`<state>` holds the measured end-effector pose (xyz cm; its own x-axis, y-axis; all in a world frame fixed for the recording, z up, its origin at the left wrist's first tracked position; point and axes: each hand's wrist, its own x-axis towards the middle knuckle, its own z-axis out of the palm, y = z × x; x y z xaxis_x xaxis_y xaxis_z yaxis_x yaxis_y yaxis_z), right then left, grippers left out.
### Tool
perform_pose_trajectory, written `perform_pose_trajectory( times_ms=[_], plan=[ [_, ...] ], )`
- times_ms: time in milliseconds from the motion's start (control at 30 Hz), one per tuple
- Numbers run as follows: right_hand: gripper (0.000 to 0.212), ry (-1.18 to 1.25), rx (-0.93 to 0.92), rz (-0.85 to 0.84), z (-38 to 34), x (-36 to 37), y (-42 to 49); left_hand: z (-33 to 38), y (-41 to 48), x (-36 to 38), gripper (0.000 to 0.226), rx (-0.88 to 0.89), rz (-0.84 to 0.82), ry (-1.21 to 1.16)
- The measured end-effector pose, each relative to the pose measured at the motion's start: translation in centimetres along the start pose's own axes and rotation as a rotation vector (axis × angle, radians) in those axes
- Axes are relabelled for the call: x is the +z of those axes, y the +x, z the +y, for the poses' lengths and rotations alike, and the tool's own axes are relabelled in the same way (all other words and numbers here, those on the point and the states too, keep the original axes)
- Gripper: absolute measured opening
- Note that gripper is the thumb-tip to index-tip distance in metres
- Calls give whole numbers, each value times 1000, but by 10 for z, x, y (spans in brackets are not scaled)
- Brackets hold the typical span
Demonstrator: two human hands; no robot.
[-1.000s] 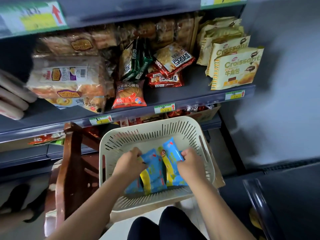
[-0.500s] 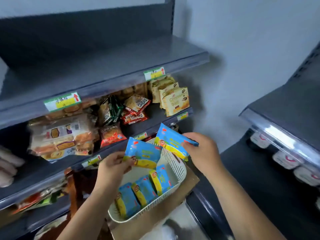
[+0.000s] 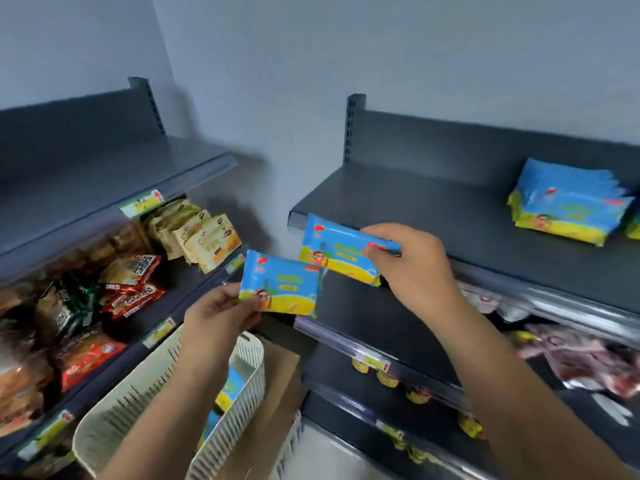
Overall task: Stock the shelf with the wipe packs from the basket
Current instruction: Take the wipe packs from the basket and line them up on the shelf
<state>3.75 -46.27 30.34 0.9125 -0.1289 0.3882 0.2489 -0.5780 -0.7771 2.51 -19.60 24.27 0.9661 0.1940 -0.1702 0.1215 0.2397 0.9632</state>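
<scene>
Left hand point(image 3: 221, 315) pinches a wipe pack point(image 3: 282, 285) over the 7 o'clock basket point(image 3: 138, 396). Right hand point(image 3: 414, 268) grips another pack point(image 3: 341, 252) by the 2 o'clock shelf point(image 3: 433, 209)

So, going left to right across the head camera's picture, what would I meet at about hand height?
First red snack packets → left hand → left hand's wipe pack → right hand's wipe pack → right hand → stacked wipe packs.

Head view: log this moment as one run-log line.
left hand: holds lower wipe pack | right hand: grips upper wipe pack at shelf edge | basket: more packs inside
</scene>
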Motion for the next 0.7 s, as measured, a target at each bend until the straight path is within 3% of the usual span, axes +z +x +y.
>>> perform_pose_trajectory(
  times_ms=[300,700],
  plan=[
    [27,11,53,286,26,-152,-25,3,-32,156,9,-101,-296,-20],
    [23,-23,144,434,126,-368,-59,-20,-122,397,28,-239,-478,0]
  ],
)
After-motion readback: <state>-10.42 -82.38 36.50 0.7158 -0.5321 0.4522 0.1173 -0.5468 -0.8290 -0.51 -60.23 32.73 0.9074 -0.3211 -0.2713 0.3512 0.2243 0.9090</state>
